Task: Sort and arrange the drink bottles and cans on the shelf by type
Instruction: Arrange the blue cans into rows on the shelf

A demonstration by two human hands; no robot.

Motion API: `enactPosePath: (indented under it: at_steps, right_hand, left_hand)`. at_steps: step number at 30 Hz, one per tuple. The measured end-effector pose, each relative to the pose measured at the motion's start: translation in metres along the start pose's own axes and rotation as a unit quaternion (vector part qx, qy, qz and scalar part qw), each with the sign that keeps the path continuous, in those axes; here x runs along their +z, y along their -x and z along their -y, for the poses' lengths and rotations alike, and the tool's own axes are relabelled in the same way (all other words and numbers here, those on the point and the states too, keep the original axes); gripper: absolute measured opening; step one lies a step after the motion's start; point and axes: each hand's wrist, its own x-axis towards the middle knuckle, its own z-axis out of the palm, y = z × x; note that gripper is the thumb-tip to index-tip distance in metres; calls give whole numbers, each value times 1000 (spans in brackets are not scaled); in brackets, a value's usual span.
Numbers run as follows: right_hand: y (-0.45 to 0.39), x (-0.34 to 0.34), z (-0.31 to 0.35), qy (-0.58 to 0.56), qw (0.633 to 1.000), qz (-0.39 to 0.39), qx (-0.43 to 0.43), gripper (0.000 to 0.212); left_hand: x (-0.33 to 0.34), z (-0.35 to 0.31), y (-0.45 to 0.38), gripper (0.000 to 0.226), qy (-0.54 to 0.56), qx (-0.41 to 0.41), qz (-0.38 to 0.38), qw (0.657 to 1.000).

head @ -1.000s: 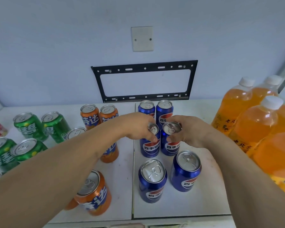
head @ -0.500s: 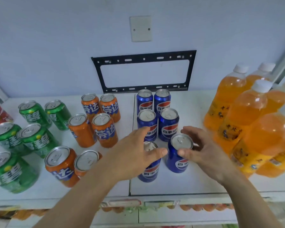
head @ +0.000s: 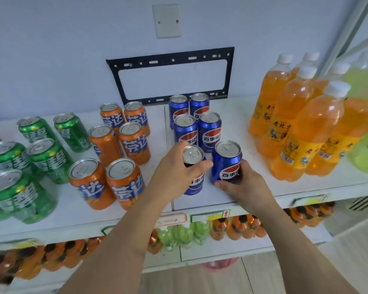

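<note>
Sorting near done: green, orange, blue groups formed. Left hand (head: 174, 172) grips front-left blue aluminium cola can (head: 193, 166); right hand (head: 240, 183) grips front-right blue aluminium cola can (head: 226, 162); final row needs aligning.

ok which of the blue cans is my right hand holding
The front-right blue can, nearest the orange bottles. Your right hand grips its lower side; the left hand holds its neighbour.

bright, even light | soft shadows | edges warped, slightly blurred
</note>
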Motion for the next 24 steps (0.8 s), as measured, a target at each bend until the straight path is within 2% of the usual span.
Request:
enactPosePath:
  at_steps: [11, 14, 16, 17, 19, 21, 24]
  right_hand:
    - [19, 6, 7, -30, 999, -27, 2, 75]
    - [29, 0, 20, -26, 999, -10, 17, 90]
    - [37, -14, 37, 24, 999, -21, 35, 101]
    - [41, -25, 48, 69, 997, -28, 35, 99]
    - [48, -51, 72, 182, 983, -34, 9, 79]
    - [54, -81, 99, 300, 952, -35, -47, 53]
    - [57, -126, 135, 419, 898, -47, -123, 34]
  left_hand:
    - [1, -5, 6, 46, 58, -20, 13, 998]
    - [-3, -14, 10, 59, 66, -30, 18, 997]
    - [-6, -27, 12, 62, 9, 0, -17, 1000]
    - [-9, -36, 11, 58, -61, 28, -48, 997]
    - [-14, -58, 10, 46, -249, 97, -105, 958]
    - [-20, -83, 4, 36, -400, 176, -134, 889]
    - [-24, -120, -10, 35, -494, 252, -153, 818]
